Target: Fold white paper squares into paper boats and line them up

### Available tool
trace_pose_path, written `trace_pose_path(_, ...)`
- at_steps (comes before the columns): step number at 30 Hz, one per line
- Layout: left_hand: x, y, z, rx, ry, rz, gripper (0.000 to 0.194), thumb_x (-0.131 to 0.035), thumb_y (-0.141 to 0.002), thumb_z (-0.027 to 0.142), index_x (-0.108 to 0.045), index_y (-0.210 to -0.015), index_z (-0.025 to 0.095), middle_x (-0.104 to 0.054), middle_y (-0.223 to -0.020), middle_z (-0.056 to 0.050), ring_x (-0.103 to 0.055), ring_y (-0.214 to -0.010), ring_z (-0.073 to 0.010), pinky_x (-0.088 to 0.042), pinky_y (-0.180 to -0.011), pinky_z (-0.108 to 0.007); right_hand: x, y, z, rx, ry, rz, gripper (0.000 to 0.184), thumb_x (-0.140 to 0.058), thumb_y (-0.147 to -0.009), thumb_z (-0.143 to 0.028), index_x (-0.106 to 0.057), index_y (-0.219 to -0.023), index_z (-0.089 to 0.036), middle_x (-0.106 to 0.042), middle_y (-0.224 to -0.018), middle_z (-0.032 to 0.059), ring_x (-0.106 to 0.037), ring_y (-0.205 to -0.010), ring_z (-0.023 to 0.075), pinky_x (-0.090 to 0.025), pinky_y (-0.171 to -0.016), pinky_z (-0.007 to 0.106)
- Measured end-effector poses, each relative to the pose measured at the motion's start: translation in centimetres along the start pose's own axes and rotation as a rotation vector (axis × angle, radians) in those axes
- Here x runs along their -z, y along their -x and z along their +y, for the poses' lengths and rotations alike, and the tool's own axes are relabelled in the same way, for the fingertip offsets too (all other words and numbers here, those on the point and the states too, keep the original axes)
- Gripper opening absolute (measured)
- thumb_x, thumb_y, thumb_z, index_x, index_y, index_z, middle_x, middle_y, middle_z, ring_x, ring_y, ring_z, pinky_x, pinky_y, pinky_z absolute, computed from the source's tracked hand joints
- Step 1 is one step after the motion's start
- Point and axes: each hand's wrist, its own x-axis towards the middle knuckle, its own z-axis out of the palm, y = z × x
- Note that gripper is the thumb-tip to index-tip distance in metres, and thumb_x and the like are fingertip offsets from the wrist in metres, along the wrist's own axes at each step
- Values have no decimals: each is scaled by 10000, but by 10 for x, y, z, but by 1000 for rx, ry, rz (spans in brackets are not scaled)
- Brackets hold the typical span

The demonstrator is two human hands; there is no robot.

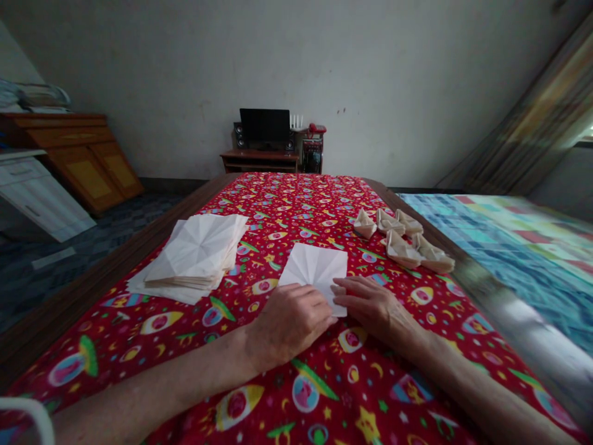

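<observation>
A white square sheet of paper (314, 262) lies on the red patterned cloth, with crease lines fanning out from its middle. My left hand (293, 321) bends over its near left part, the fingers curled together on the near edge; the paper beneath them is hidden. Along the right edge, my right hand (373, 304) rests with its fingers stretched out, their tips on the paper. To the left is a stack of creased white paper sheets (194, 250), slightly fanned. Several folded paper pieces (402, 248), boat-like in shape, sit in a cluster at the right.
The red cloth (296, 204) covers a long dark wooden table (176, 216). Beyond its far end stand a monitor (265, 127) and a red telephone (317, 128). A bed (500, 247) adjoins on the right; wooden cabinets (92, 161) stand at the left.
</observation>
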Motion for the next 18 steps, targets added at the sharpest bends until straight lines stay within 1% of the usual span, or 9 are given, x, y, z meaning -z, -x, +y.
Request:
trace_pose_path(2,6,2,-3,2,64,-24,253,-489,-918,374,-644,-958,178,-688,-913,-30,-622,-877,-176,-471,-772,-303,-1,3,3,11,-69,7,262,-460,-880,-122,-636,-1055,-206,-640,-1154,110,-599,-1065,205,-516,-866,347)
trace_pose_path(3,10,5,-7,-5,97,-42,334,-505,-897,443,-620,-1064,177,-679,-1020,-51,-608,-969,-191,-462,-848,-321,-1,4,4,0,-96,16,278,-461,-875,-114,-633,-1074,-204,-646,-1149,109,-608,-1057,198,-521,-862,337)
trace_pose_path(4,14,8,-12,-20,129,-64,477,-532,-854,516,-567,-1180,169,-642,-1144,-77,-570,-1075,-210,-432,-933,-344,-1,5,5,-10,-118,19,294,-459,-872,-106,-632,-1089,-203,-650,-1147,107,-614,-1053,193,-525,-860,329)
trace_pose_path(5,17,13,-19,-38,148,-96,600,-552,-815,564,-504,-1268,174,-588,-1248,-93,-522,-1162,-226,-373,-1021,-376,-2,5,6,-15,-139,27,302,-454,-871,-99,-637,-1088,-202,-658,-1134,104,-621,-1046,189,-529,-857,322)
trace_pose_path(8,23,30,-46,-30,152,-214,767,-602,-751,594,-386,-1378,208,-471,-1384,-109,-419,-1281,-258,-279,-1101,-444,-3,6,10,-29,-208,62,301,-430,-879,-92,-670,-1026,-198,-693,-1058,89,-646,-1002,173,-546,-832,297)
trace_pose_path(9,23,36,-54,-11,149,-223,778,-622,-741,583,-385,-1379,205,-460,-1393,-118,-408,-1291,-268,-283,-1098,-458,-3,6,11,-41,-231,74,298,-428,-883,-97,-676,-1013,-198,-699,-1044,85,-651,-992,170,-550,-829,294)
trace_pose_path(12,22,47,-72,33,135,-214,639,-631,-801,461,-425,-1356,219,-473,-1383,-116,-419,-1287,-259,-299,-1092,-464,-5,7,13,-87,-284,102,280,-448,-885,-121,-679,-1021,-204,-702,-1042,75,-655,-985,168,-555,-834,300)
trace_pose_path(16,20,49,-73,-4,148,-244,775,-688,-726,511,-395,-1379,213,-454,-1399,-123,-402,-1299,-277,-289,-1100,-461,-3,9,10,-124,-278,164,299,-436,-876,-103,-686,-1003,-205,-719,-984,70,-673,-935,166,-565,-808,294)
trace_pose_path(18,16,48,-71,7,153,-205,677,-658,-780,452,-413,-1367,221,-475,-1384,-108,-420,-1287,-261,-303,-1095,-448,-1,11,8,-129,-267,179,305,-431,-875,-105,-688,-1000,-213,-723,-966,65,-678,-922,171,-567,-803,298)
